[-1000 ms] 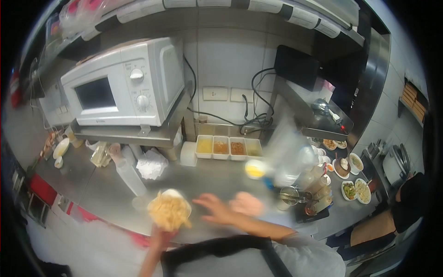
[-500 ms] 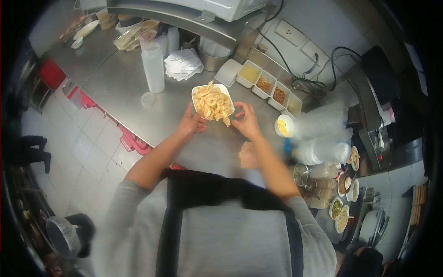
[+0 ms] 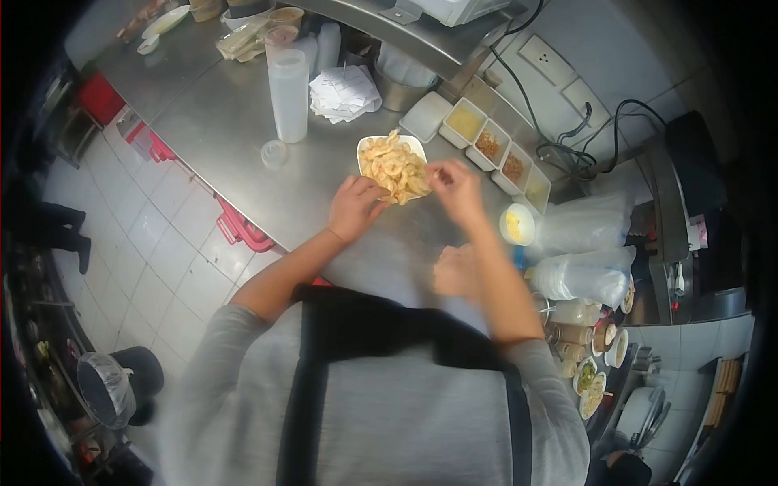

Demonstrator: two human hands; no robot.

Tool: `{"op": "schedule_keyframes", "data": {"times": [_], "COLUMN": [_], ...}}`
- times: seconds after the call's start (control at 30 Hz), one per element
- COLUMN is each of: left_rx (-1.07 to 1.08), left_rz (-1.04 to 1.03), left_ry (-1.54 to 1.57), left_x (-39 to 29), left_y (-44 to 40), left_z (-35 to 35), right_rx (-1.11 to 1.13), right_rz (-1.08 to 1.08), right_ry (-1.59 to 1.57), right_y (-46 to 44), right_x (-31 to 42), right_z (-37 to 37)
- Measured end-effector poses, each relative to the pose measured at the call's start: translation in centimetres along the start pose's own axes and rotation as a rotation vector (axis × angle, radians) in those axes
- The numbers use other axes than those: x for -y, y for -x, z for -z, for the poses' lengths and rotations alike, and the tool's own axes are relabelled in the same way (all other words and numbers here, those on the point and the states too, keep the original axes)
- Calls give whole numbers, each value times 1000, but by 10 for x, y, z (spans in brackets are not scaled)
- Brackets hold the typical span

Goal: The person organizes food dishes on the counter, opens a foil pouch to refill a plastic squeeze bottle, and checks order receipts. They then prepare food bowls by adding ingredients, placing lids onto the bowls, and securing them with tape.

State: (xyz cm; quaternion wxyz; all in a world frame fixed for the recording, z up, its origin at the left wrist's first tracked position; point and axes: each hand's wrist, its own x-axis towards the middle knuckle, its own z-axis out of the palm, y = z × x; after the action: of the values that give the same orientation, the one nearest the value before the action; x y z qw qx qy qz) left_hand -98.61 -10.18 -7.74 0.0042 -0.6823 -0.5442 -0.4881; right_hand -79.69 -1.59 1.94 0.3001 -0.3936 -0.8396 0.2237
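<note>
A white bowl (image 3: 369, 146) heaped with pale golden food pieces (image 3: 395, 166) sits on the steel counter (image 3: 203, 121). Against its lower left side rests my left hand (image 3: 355, 207), fingers apart, touching the bowl or the food at the rim. My right hand (image 3: 455, 188) is at the bowl's right edge with its fingers curled and pinched together; whatever they hold, if anything, is too small to make out. A pinkish, blurred item (image 3: 454, 271) lies on the counter beside my right forearm.
Behind the bowl stand a clear bottle (image 3: 289, 97), a stack of papers (image 3: 344, 91) and sauce or topping tubs (image 3: 488, 146). To the right are a small white bowl (image 3: 517, 224), plastic-wrapped stacks (image 3: 579, 274) and several filled dishes (image 3: 593, 394). Pink stools (image 3: 239, 227) sit below the counter.
Compared with half a second ago, my right hand's fingers have closed from spread to pinched beside the bowl, and my left hand has come up against it. Earlier, my left hand held the bowl from below.
</note>
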Motion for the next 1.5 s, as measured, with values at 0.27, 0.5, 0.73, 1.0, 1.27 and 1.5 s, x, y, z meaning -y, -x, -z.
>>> {"op": "schedule_keyframes", "data": {"times": [0.27,0.5,0.73,1.0,1.27,1.5], "left_rx": [14,-9,-83,-183,-227,-223], "left_rz": [-25,-53,77,184,363,398], "left_ry": [6,37,-3,-143,-191,-248], "left_x": [6,3,11,4,-6,-2], "left_y": [0,2,17,56,113,129], "left_z": [-4,25,63,115,147,167], "right_rx": [36,44,-48,227,183,166], "right_rz": [-259,-313,149,118,79,60], "right_ry": [-670,-346,167,95,48,250], "right_y": [-75,-61,-63,-3,17,-26], "right_x": [17,-55,-54,12,2,17], "right_z": [27,-46,-57,-26,-28,6]}}
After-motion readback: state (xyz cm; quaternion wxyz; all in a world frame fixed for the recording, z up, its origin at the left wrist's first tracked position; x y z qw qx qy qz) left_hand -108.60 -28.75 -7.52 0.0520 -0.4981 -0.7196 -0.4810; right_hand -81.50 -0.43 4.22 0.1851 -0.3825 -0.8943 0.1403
